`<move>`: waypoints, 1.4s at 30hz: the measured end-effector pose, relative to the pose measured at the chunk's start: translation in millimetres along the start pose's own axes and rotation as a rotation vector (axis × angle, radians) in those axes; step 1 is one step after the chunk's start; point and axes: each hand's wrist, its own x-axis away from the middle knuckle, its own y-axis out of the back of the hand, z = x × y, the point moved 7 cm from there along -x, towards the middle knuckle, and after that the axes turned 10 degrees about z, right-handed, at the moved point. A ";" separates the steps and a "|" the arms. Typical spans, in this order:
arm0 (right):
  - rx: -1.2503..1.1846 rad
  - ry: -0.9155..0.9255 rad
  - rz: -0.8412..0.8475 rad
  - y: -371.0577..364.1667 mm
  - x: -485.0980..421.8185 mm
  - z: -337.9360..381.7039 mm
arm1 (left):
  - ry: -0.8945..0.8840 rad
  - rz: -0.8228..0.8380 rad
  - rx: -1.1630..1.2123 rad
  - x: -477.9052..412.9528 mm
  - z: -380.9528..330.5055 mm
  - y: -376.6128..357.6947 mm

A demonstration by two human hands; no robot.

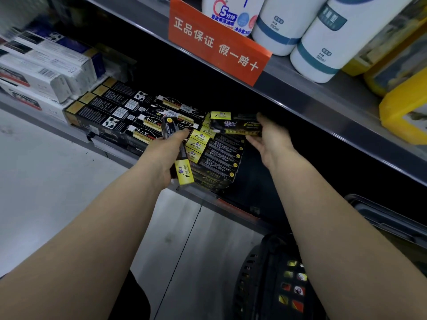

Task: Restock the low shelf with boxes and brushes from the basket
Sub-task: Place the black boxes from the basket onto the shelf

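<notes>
One box [183, 172] clamped by left hand [159, 158] fingers, another [233, 125] by right hand [270, 139], over shelf [115, 153].

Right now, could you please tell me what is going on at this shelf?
A person is restocking the low shelf with both hands. The left hand grips a first box, black and yellow, held nearly on end in front of the shelf. The right hand holds a second box of the same kind, lying level above the stack of matching boxes already on the shelf. More packs show in the dark basket on the floor under the right arm.
</notes>
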 end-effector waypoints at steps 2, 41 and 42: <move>0.051 0.004 -0.024 0.5 -3.6 -6.9 | 0.015 -0.005 0.015 -0.3 2.4 -1.7; 1.149 0.354 0.806 -85.1 49.3 -3.7 | -0.182 0.091 -0.330 6.1 -9.3 -19.7; 1.172 0.362 0.791 -83.7 49.3 -1.3 | -0.203 0.108 -0.395 7.5 -12.5 -20.7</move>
